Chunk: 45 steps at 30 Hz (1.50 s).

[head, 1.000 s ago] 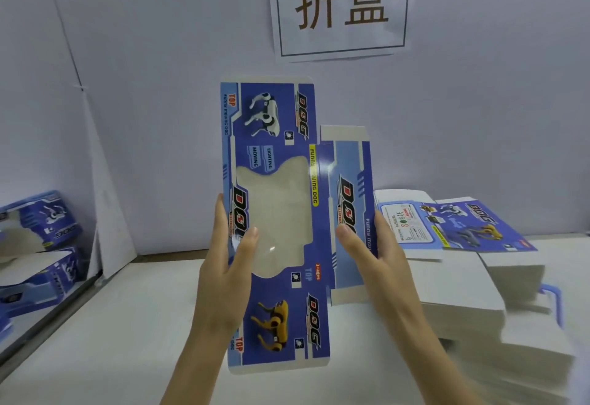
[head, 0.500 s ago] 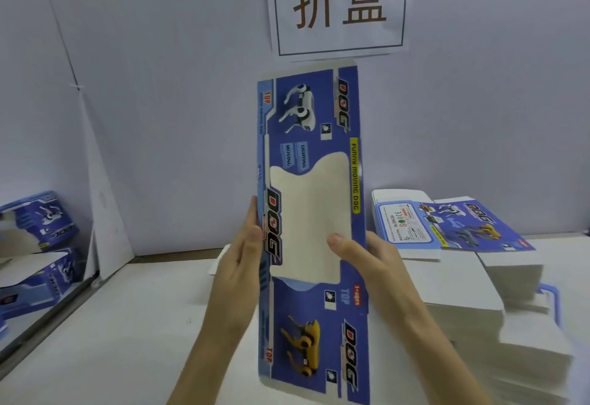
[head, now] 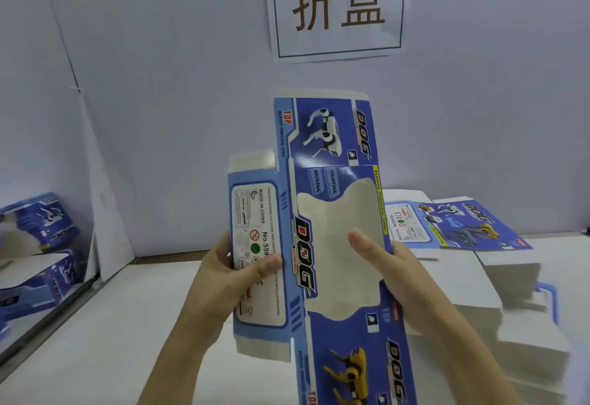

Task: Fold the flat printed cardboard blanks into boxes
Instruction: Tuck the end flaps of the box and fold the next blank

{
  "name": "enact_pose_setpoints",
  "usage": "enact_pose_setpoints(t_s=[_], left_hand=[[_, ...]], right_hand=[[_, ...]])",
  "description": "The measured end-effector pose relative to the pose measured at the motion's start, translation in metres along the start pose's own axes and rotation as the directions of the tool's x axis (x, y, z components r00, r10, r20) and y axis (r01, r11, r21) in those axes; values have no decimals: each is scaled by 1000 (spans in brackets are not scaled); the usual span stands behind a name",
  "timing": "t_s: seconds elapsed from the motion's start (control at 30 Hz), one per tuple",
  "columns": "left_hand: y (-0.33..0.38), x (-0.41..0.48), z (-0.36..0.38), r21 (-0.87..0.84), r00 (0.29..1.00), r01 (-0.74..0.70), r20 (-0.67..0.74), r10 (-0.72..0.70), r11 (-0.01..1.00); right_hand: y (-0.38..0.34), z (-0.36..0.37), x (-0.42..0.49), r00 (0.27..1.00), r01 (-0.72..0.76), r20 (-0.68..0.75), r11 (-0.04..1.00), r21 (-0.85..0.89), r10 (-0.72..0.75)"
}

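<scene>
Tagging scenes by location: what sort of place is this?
Likely a packaging or box-folding workstation. A stack of flat blanks lies on the white table, folded boxes sit at left, and a sign hangs on the wall. Both hands hold one blank.

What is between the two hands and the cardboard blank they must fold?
Nothing visible. The left hand already pinches the side panel of the cardboard blank, and the right hand holds its right edge, thumb on the window.
</scene>
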State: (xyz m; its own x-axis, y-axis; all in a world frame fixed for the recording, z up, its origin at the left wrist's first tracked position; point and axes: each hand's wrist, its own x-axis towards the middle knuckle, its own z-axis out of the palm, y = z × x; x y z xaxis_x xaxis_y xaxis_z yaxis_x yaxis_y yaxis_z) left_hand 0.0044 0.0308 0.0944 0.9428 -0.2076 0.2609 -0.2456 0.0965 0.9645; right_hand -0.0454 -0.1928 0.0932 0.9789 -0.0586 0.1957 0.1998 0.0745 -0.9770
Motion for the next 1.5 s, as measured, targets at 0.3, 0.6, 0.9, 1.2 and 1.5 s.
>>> enact_pose_setpoints(t_s=[0.3,0.6,0.9,1.2,1.5], left_hand=[[-2,2,0,-66,999,-23,-50,20,998],[1,2,-4,-127,999,-41,-28,38,991],[1,2,-4,-34,994,-52,-98,48,998],[-1,3,-1,-19,993,-65,-102,63,998],[6,-15,39,634,887,-235,-170,429,737]], right_hand=[[5,7,2,995,74,-76,997,26,-72],[9,7,4,996,45,-87,975,220,-26],[9,8,3,997,42,-77,970,239,-25],[9,6,4,995,49,-91,965,258,-26],[5,35,-2,903,322,-328,943,81,-280]])
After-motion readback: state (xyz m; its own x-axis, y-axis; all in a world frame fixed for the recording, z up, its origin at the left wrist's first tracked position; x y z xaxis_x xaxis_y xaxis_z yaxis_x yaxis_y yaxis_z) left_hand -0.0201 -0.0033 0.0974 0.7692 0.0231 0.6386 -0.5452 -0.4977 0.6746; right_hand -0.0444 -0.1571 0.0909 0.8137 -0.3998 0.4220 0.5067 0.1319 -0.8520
